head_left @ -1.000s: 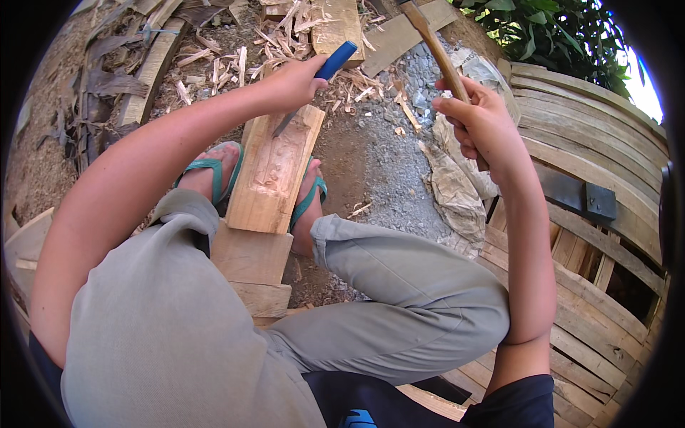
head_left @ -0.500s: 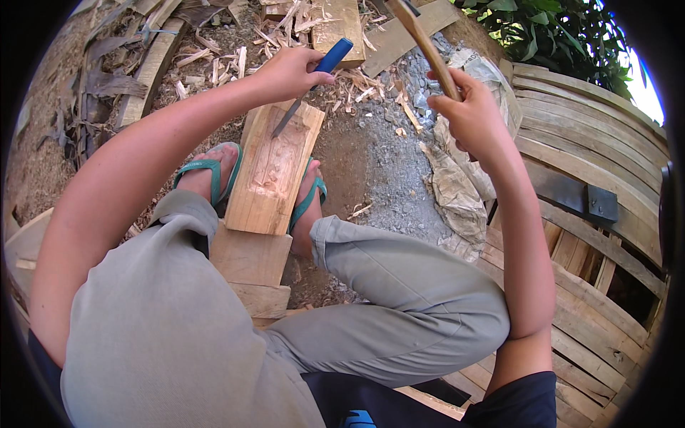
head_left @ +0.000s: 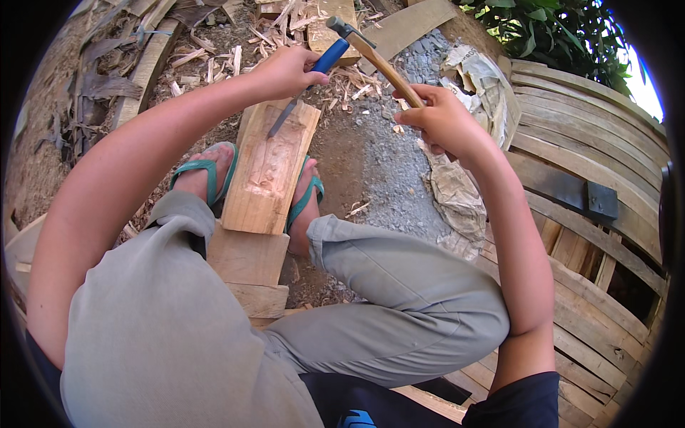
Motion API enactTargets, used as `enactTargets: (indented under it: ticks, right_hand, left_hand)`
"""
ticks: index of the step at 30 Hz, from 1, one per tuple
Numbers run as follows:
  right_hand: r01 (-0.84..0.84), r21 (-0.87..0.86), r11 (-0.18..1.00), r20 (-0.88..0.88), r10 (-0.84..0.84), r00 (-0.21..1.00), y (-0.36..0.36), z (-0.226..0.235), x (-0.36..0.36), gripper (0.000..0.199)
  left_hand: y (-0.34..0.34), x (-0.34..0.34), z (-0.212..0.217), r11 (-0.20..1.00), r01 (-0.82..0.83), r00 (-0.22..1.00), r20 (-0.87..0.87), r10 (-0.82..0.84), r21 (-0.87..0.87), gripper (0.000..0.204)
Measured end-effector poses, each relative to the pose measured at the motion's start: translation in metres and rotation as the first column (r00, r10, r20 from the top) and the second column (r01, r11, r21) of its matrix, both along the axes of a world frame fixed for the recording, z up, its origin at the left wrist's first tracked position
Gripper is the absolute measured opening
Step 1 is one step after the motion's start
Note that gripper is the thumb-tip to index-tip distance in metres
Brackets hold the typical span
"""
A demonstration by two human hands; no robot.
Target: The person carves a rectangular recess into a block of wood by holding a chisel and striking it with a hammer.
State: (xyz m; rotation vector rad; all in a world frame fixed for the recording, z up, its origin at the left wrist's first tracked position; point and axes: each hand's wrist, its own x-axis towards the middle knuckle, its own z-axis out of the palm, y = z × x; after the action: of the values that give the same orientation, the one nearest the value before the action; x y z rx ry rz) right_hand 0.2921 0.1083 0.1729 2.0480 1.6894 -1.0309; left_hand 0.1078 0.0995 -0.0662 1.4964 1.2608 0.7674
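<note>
Clearly, a glancing blow is the danger I would fear from where I stand: the wooden-handled hammer [head_left: 385, 68] has its metal head right by the butt of the blue-handled chisel [head_left: 330, 57], and I cannot tell whether they touch. An off-centre strike could land on the left hand [head_left: 289, 71], whose fingers are wrapped around the chisel's handle just below its end. The chisel leans, its tip in the shallow recess of the pale wooden block [head_left: 260, 208], so it might skid toward the feet in green flip-flops [head_left: 208, 171]. The block lies between those feet, its near end over a flat board [head_left: 246, 255]; a loose rest could let it shift. The left arm sweeps in from the left, reaching forward. The right forearm rises from an elbow beside the right knee, and the right hand [head_left: 444, 120] grips the hammer's handle, which slants up and leftward.
</note>
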Motion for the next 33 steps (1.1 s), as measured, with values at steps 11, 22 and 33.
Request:
enactTargets:
  ticks: [11,22,33]
  right_hand:
    - [-0.061,-0.023,0.998,0.043,0.062,0.997,0.012,-0.008,0.014,0.042]
    - [-0.122,-0.133,0.984,0.061,0.131,0.99,0.028,0.002,0.004,0.046]
    - [-0.235,0.005,0.972,0.133,0.232,0.964,0.03,-0.009,0.005,0.043]
  left_hand:
    - [0.001,0.006,-0.007,0.998,-0.051,0.995,-0.082,0.053,0.035,0.042]
    - [0.002,0.009,-0.01,0.999,-0.038,0.987,-0.154,0.041,0.021,0.041]
    - [0.0,0.007,-0.017,0.997,-0.057,0.986,-0.153,0.064,0.05,0.04]
